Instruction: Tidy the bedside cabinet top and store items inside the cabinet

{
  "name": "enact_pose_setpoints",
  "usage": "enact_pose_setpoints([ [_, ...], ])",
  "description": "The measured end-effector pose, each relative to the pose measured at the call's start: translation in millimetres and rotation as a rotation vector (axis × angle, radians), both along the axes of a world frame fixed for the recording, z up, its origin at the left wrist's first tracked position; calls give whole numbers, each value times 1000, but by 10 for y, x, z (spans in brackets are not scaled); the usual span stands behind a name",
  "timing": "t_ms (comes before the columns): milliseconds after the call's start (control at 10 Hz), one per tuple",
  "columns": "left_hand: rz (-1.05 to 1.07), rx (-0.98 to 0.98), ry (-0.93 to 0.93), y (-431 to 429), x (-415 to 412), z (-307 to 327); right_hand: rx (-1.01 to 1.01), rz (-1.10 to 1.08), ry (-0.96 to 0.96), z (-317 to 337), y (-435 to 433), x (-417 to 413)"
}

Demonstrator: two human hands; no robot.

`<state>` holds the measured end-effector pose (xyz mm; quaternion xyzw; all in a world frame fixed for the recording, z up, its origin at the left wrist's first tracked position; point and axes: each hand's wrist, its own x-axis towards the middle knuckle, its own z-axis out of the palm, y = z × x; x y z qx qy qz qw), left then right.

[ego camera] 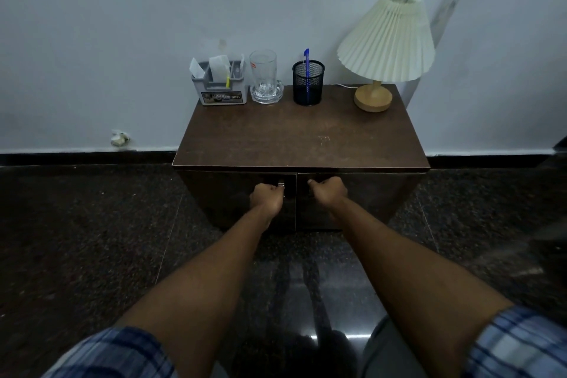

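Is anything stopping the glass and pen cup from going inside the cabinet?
Yes: the two dark brown cabinet doors look shut, closing off the inside. The left hand and right hand each grip a door handle at the middle seam. Nothing else blocks the clear drinking glass or black mesh pen cup.

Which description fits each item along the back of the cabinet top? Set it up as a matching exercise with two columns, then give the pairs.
Things:
1 grey organiser
2 drinking glass
3 black mesh pen cup
4 table lamp

Descriptions:
A holds a blue pen
B stands in a glass dish
C farthest right in the row
D farthest left, with paper slips inside

Pairs: 1-D, 2-B, 3-A, 4-C
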<state>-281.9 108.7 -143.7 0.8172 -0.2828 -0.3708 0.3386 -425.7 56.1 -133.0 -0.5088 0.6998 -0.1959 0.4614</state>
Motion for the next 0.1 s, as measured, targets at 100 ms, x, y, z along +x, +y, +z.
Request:
enact_pose_setpoints([
  [100, -35, 24, 6, 75, -46, 82, -11, 14, -1, 103, 36, -73],
])
